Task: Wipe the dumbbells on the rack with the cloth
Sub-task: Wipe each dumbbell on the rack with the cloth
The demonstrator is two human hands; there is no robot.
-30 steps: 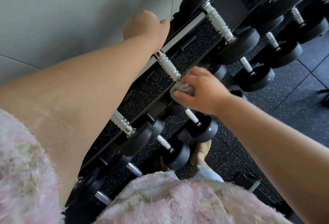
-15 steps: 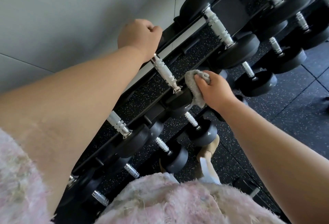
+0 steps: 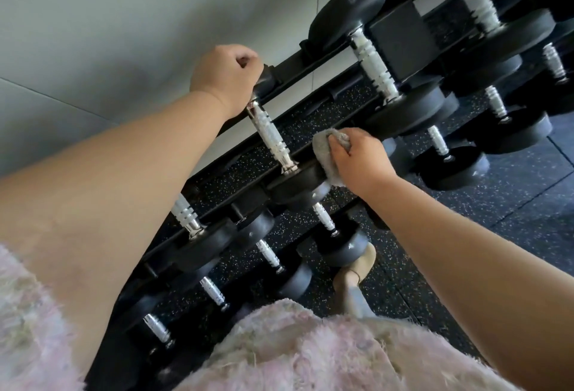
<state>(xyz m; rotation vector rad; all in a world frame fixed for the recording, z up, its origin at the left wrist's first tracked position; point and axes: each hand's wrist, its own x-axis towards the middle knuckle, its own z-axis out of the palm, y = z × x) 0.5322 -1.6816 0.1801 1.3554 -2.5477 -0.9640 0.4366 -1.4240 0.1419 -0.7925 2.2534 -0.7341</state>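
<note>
Several black rubber-headed dumbbells with knurled silver handles fill the tiers of the black metal rack, crowding close around the one being cleaned. That dumbbell lies on the top tier; the left hand grips its far head, fingers curled. The right hand clutches a crumpled grey cloth against the near head. Speckled black rubber flooring shows below. No writing is legible.

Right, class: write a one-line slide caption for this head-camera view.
Right hand presses a grey cloth on a racked dumbbell's head while the left hand grips its far end.
</note>
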